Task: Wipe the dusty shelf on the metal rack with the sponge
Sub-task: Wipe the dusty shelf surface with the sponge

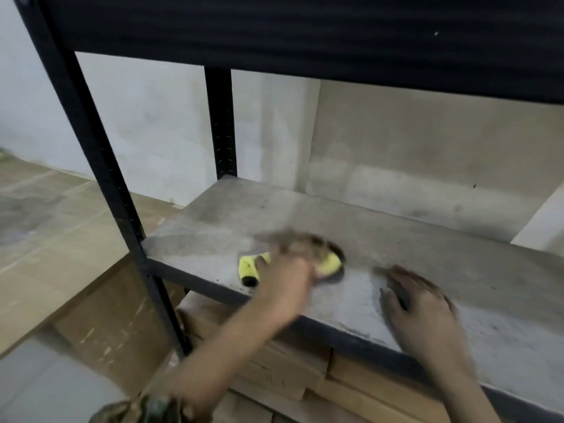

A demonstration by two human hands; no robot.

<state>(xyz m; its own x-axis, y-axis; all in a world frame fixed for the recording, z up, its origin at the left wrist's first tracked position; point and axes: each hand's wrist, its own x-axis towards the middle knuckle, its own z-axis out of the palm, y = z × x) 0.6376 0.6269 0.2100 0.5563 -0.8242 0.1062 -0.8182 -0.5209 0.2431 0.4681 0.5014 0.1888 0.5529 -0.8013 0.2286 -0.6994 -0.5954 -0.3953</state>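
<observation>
A dusty grey shelf (396, 254) sits in a black metal rack (100, 166). A yellow sponge with a dark underside (331, 264) lies on the shelf near its front left. My left hand (287, 270) is blurred with motion and rests over the sponge; its fingers seem closed on it. A yellow piece with a black end (248, 268) sticks out to the left of that hand. My right hand (418, 303) lies flat on the shelf to the right, fingers spread, holding nothing.
The upper black shelf (305, 35) overhangs close above. Rack uprights stand at the front left and at the back (220, 123). Cardboard boxes (274, 370) are stacked under the shelf. A brown board (427, 154) leans behind the rack. Flattened cardboard (45, 224) covers the floor at left.
</observation>
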